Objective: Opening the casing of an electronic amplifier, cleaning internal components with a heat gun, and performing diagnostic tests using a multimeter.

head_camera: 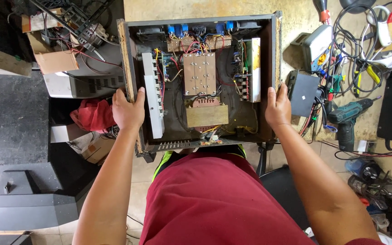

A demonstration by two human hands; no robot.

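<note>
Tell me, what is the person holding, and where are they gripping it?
An open electronics chassis: the left hand grips its left side wall, the right hand its right side wall.

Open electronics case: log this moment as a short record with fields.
case: open-topped electronics case, wooden side walls, on a worn workbench
inside: transformer, circuit boards, red and yellow wires
left hand: grips the left wall
right hand: grips the right wall
right of case: small black box, cordless drill, tangled cables
left of case: red cloth, cardboard box
</note>
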